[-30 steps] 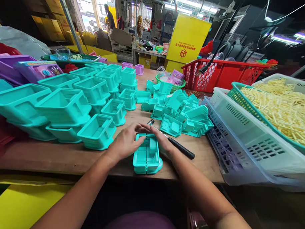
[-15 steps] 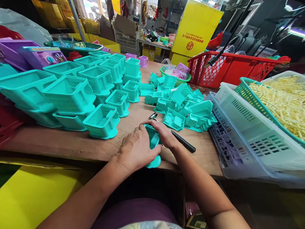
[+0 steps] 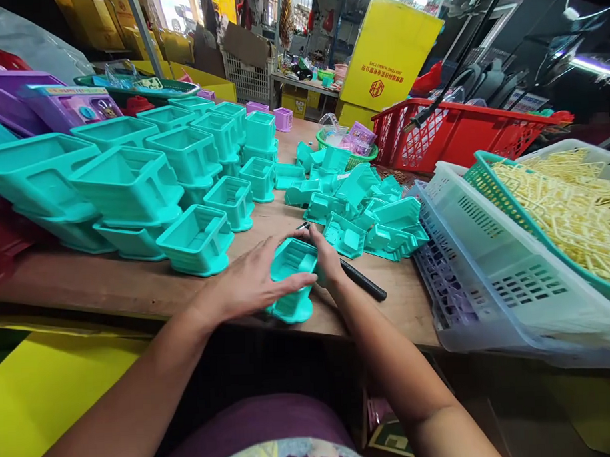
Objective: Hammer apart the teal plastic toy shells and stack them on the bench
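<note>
A teal plastic toy box shell (image 3: 295, 302) stands upright by the table's front edge, its hollow top facing up. My left hand (image 3: 247, 277) grips it from the left, thumb across the near side and fingers at the far rim. On its right side, my right hand (image 3: 329, 257) presses with bent fingers, the tips partly hidden behind the shell. A hammer with a black handle (image 3: 364, 280) lies beside my right hand, partly covered by it. Past the hands is a loose heap of teal plastic parts (image 3: 357, 200).
Stacked teal shells (image 3: 195, 235) fill the left of the table (image 3: 137, 288). On the right stand a translucent crate (image 3: 511, 268), a green basket (image 3: 488, 175) of pale yellow sticks and a red crate (image 3: 462, 136). A yellow carton (image 3: 393, 52) rises behind.
My left hand has spread its grip and shifted left, showing more of the teal shell. The shell has moved slightly left and up in the view. My right hand's fingers have drawn to its side.
</note>
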Demonstrator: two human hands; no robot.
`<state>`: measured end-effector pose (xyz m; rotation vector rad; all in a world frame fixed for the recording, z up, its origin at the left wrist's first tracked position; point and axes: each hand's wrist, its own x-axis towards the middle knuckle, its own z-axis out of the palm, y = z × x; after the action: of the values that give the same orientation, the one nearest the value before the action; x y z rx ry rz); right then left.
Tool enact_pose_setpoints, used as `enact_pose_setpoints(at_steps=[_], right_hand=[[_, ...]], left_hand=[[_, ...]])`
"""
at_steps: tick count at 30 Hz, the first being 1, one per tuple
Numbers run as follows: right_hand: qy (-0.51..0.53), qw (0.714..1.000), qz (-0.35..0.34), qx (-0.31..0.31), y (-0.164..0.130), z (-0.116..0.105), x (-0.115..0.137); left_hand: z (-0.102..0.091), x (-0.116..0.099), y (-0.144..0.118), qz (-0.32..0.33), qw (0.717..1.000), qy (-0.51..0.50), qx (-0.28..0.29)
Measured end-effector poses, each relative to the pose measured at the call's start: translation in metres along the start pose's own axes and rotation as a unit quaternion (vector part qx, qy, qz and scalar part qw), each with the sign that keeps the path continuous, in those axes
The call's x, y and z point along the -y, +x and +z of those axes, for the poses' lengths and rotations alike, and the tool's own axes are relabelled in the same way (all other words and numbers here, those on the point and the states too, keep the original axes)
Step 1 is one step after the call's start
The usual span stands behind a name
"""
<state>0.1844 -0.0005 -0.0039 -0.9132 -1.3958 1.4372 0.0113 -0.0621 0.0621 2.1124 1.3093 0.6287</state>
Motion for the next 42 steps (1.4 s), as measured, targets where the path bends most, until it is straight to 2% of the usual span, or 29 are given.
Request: enact_pose_setpoints(at_steps=[1,3,4,6,7,9,11,14,16,18,21,23,25,26,29,31,33,36,42], right_hand=[[0.039,0.999,0.035,0.009,0.004,-0.001,-0.003],[0.060,0.995,0.074,0.031,0.012,-0.003,-0.007],[0.039,0.996,0.072,0.032,0.015,-0.003,-0.007],[-0.027,0.999,0.036,-0.018,0.013,-0.005,-0.004],[-0.055,0.997,0.010,-0.059,0.007,-0.006,-0.001],[-0.089,0.986,-0.049,-0.134,-0.011,-0.008,0.003],[-0.127,0.975,-0.105,-0.151,-0.037,-0.008,0.003],[-0.268,0.943,-0.157,-0.123,-0.068,-0.006,-0.006],[-0.370,0.904,-0.172,-0.127,-0.073,-0.005,-0.008],[-0.442,0.869,-0.186,-0.123,-0.069,-0.006,0.001],[-0.522,0.831,-0.190,-0.029,-0.057,-0.010,0.034],[-0.528,0.821,-0.207,0.060,-0.051,-0.012,0.055],[-0.472,0.837,-0.243,0.127,-0.048,-0.012,0.063],[-0.426,0.857,-0.258,0.132,-0.047,-0.012,0.062],[-0.293,0.925,-0.234,0.065,-0.042,-0.008,0.042],[-0.244,0.947,-0.206,0.017,-0.039,-0.002,0.026],[-0.218,0.952,-0.215,-0.012,-0.036,0.008,0.015],[-0.199,0.942,-0.262,-0.059,-0.033,0.019,0.011],[-0.174,0.932,-0.302,-0.097,-0.029,0.026,0.015]], left_hand=[[-0.004,0.009,0.000,0.037,0.998,-0.041,-0.001],[-0.006,0.026,0.000,0.109,0.992,-0.059,-0.014],[-0.004,0.032,0.000,0.145,0.988,-0.043,-0.018],[0.008,0.037,0.000,0.181,0.983,0.013,-0.034],[0.015,0.037,0.000,0.172,0.982,0.049,-0.052],[0.031,0.033,-0.001,0.115,0.979,0.126,-0.113],[0.042,0.028,-0.001,0.050,0.966,0.185,-0.175],[0.047,0.023,-0.001,0.010,0.958,0.198,-0.208],[0.046,0.021,-0.002,0.015,0.963,0.175,-0.204],[0.042,0.020,-0.004,0.031,0.969,0.134,-0.203],[0.034,0.016,-0.005,0.072,0.965,0.073,-0.240],[0.029,0.014,-0.002,0.091,0.968,0.016,-0.233],[0.027,0.014,0.002,0.082,0.974,-0.054,-0.205],[0.028,0.015,0.004,0.066,0.974,-0.082,-0.202],[0.038,0.021,0.004,0.021,0.967,-0.133,-0.217],[0.049,0.025,0.000,0.017,0.959,-0.166,-0.228],[0.059,0.027,-0.003,0.040,0.946,-0.190,-0.258],[0.067,0.028,-0.004,0.081,0.930,-0.181,-0.309],[0.066,0.032,0.002,0.100,0.926,-0.142,-0.334]])
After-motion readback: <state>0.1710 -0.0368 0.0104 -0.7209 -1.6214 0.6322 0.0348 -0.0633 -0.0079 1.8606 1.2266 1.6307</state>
